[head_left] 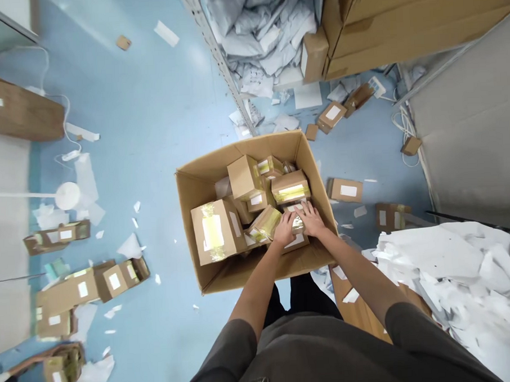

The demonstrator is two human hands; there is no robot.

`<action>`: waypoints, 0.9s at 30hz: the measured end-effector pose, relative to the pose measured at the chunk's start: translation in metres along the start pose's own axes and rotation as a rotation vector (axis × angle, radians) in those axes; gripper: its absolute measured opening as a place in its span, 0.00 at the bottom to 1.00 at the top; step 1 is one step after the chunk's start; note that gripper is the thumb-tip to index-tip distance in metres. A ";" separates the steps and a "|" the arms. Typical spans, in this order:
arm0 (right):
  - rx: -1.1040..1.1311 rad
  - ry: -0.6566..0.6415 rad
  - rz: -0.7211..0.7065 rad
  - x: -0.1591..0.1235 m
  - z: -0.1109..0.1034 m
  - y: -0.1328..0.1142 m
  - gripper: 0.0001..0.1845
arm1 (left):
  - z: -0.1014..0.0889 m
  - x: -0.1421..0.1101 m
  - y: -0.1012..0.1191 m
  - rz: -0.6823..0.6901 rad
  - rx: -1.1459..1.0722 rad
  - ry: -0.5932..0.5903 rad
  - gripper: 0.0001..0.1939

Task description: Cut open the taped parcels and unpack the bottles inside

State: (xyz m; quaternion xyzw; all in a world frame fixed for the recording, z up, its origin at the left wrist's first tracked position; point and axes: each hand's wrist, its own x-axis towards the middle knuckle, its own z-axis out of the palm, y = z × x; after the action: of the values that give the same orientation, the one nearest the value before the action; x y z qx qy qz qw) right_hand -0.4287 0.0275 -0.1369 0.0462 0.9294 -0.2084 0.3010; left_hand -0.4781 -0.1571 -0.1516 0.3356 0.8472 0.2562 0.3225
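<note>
"While I lean over the big box (pixel 207 173), both of my hands are down inside it."

"What are they on?"

"A small box with shiny tape (pixel 297 224), in the near right part of the big box. My left hand (pixel 284 228) touches it from one side and my right hand (pixel 311 218) from the other. There is only a narrow gap between my hands. I can't tell if I grip it tight or just rest on it."

"What else is in there?"

"A box with yellow tape (pixel 265 221) leans just beside my left hand. A box with a white label (pixel 291 188) sits past my hands, toward the far side of the big box. The largest one (pixel 217 232) is at the left end of the big box."

"Which step is this?"

"I think I'm handling the small box where it lies."

"And the next move?"

"That calls for soft hands, I'd say, so the others don't slip."
</note>
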 end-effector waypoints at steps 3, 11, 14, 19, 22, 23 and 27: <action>-0.028 0.071 -0.003 -0.020 -0.010 -0.017 0.62 | -0.020 -0.015 0.010 0.011 0.000 0.011 0.58; -0.081 0.224 -0.031 -0.082 -0.076 -0.078 0.61 | -0.101 -0.072 0.045 0.132 0.058 0.082 0.60; -0.101 0.325 -0.026 -0.109 -0.102 -0.104 0.60 | -0.133 -0.092 0.063 0.196 0.069 0.140 0.60; -0.048 0.579 0.030 -0.167 -0.130 -0.145 0.58 | -0.184 -0.124 0.097 0.398 0.147 0.222 0.56; -0.029 0.714 0.085 -0.207 -0.132 -0.163 0.59 | -0.203 -0.143 0.116 0.570 0.193 0.255 0.55; -0.021 0.757 0.111 -0.222 -0.130 -0.168 0.59 | -0.206 -0.150 0.123 0.632 0.204 0.253 0.55; 0.028 0.883 0.249 -0.286 -0.110 -0.179 0.59 | -0.199 -0.170 0.159 0.829 0.222 0.187 0.56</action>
State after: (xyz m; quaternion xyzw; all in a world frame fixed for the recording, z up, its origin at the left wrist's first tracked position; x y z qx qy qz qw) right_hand -0.2925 -0.0778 0.1734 0.2459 0.9532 -0.1434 -0.1017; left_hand -0.4604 -0.2231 0.1471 0.6551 0.6888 0.3008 0.0763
